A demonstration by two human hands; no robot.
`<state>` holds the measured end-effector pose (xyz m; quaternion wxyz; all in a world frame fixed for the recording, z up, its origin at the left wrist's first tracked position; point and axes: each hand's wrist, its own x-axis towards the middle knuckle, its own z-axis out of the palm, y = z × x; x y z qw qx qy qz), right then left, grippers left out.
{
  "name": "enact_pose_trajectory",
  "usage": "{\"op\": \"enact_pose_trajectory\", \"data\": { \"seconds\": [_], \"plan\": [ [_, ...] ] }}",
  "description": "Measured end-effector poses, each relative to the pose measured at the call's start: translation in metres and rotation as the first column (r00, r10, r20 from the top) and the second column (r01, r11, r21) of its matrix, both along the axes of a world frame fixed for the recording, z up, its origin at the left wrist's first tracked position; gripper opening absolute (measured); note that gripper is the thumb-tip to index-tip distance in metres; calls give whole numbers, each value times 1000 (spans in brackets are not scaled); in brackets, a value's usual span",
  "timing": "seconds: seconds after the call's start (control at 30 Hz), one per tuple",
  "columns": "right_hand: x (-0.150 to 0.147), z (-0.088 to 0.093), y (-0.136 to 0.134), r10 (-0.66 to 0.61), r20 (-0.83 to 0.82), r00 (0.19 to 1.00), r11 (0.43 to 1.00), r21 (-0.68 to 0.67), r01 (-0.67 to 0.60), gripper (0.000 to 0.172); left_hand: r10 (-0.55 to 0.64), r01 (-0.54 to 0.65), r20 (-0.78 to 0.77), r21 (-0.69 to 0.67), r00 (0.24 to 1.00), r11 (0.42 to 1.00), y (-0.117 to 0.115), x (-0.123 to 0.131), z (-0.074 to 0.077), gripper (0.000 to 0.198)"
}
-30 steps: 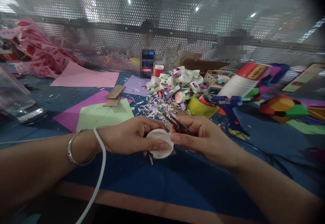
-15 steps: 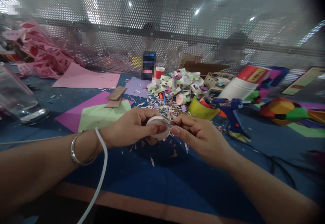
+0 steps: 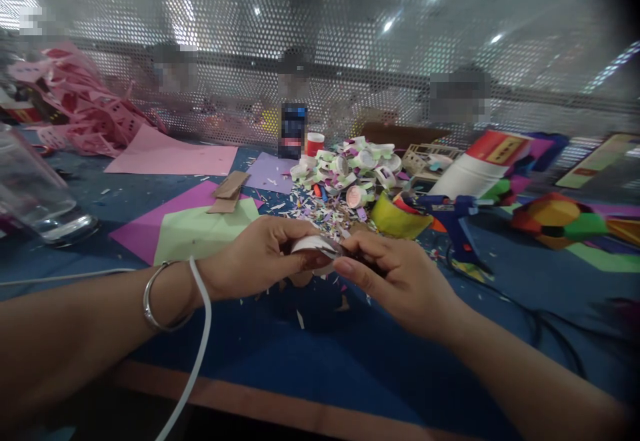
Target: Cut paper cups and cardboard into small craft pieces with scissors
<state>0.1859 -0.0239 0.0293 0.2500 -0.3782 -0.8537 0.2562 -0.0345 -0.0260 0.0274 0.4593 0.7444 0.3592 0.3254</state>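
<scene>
Pinched between the thumb and fingers of my left hand point(image 3: 260, 254) is a round white paper cup piece point(image 3: 306, 244), tilted so that its edge faces me. My right hand point(image 3: 385, 261) is closed on small metal scissors point(image 3: 327, 249), whose thin blades lie against the cup piece's right side; the handles are hidden by the fingers. Both hands are just above the blue table, over a brown scrap point(image 3: 300, 278). Behind them, paper clippings point(image 3: 325, 211) spread up to a heap of cut white cup pieces with green strips point(image 3: 363, 161).
A blue glue gun point(image 3: 457, 218) with a black cable stands at right, near a yellow paper roll point(image 3: 400, 218) and a red-white cup point(image 3: 483, 161). Coloured sheets point(image 3: 215, 224) and a glass point(image 3: 45, 191) are at left. A white cord point(image 3: 200, 334) crosses my left wrist. A mesh panel is behind.
My left hand has tipped the cup piece so less of its round face shows. The scissors have shifted slightly down along its edge, with my right hand close by.
</scene>
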Motion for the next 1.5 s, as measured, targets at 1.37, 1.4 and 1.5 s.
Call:
{"op": "enact_pose_trajectory", "data": {
  "seconds": [1.37, 1.4, 1.5],
  "plan": [
    [3, -1, 0, -12, 88, 996, 998, 61, 7, 45, -83, 94, 46, -345, 995, 934, 2, -3, 1, 33],
    [3, -1, 1, -8, 83, 996, 1000, 29, 5, 46, -86, 98, 48, -365, 995, 926, 2, -3, 2, 33],
    [2, -2, 5, 1, 81, 997, 998, -62, 4, 48, -77, 89, 46, -404, 996, 911, 3, -3, 3, 33]
  ]
}}
